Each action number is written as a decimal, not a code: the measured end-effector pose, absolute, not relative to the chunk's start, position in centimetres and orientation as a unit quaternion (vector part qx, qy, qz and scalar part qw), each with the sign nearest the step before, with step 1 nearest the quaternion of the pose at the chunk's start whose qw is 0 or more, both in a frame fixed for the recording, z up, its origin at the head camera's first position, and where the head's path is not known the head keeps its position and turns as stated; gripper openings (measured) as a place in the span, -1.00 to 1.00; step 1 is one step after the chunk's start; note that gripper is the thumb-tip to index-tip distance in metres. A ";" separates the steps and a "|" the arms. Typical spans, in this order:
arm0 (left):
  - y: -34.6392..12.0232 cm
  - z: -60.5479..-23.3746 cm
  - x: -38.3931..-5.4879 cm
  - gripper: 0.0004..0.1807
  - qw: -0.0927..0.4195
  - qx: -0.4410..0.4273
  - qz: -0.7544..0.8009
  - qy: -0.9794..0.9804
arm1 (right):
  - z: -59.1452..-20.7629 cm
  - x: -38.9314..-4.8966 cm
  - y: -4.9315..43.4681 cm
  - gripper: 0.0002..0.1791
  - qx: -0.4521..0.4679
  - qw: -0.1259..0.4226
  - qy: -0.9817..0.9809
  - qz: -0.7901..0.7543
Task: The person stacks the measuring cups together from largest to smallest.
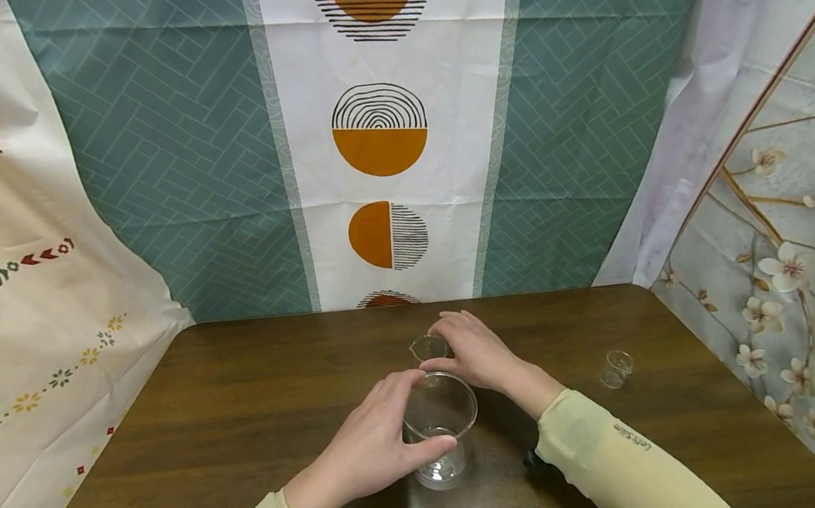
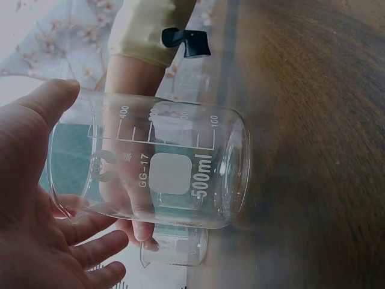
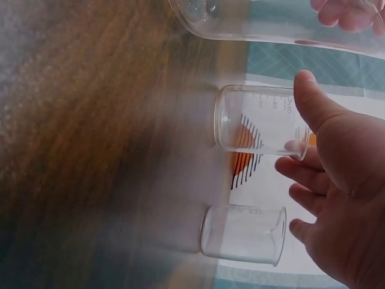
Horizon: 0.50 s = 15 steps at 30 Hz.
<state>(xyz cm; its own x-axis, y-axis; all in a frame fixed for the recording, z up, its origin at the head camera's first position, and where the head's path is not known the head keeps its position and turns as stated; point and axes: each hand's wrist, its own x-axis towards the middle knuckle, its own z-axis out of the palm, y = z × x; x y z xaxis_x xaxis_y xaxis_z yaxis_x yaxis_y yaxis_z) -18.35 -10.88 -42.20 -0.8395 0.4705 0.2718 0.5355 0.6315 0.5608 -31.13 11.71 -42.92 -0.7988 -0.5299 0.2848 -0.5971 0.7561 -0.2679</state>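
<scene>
Before a hanging cloth (image 1: 179, 171) of teal panels and ochre circles, a person in pale yellow sleeves (image 1: 603, 449) works at a wood-grain surface (image 1: 276, 361) with a glass beaker at each hand. The step underway appears to be the grasping of two vessels at once, neither yet brought over the other; the next move would seem to call for steady, level grips and care between the two rims, which lie near each other. The left hand (image 1: 369, 447), thumb and fingers spread wide apart, is clamped around the mouth of the large graduated beaker (image 2: 171, 174), printed "500ml," which stands upright toward the person's side of the surface; that hand's outer fingers look free of the glass. Just beyond it, the right hand (image 1: 478, 355), its thumb and fingers set closer together, appears to pinch the rim of the medium graduated beaker (image 3: 258, 117), upright and apart from the large one; whether its base bears fully on the surface is hard to tell. Well off to the right, the smallest beaker (image 1: 615, 369) stands on the surface, touched by neither hand.
</scene>
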 end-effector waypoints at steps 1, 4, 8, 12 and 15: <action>-10.9 -42.2 -18.4 -0.02 0.050 -0.279 -0.326 -0.902 | -42.9 -31.1 11.7 -0.44 0.302 0.099 -0.932 0.175; -10.8 -42.3 -18.4 -0.03 0.052 -0.280 -0.326 -0.902 | -43.0 -31.0 11.9 -0.45 0.302 0.107 -0.930 0.178; -10.8 -42.3 -18.5 -0.05 0.055 -0.280 -0.326 -0.901 | -42.8 -30.7 12.2 -0.44 0.297 0.116 -0.931 0.179; -10.7 -42.2 -18.5 -0.07 0.059 -0.281 -0.327 -0.900 | -42.7 -30.5 12.5 -0.39 0.286 0.128 -0.932 0.180; -10.7 -42.2 -18.4 -0.08 0.061 -0.280 -0.326 -0.901 | -42.7 -30.4 12.7 -0.36 0.280 0.138 -0.932 0.183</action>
<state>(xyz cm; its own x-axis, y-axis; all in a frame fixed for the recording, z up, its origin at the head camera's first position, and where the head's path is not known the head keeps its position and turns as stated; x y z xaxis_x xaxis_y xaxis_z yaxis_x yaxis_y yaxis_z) -18.43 -10.73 -42.24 -0.8354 0.4649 0.2933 0.5450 0.6305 0.5527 -30.38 12.66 -42.67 -0.8051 -0.4721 0.3591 -0.5729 0.7758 -0.2645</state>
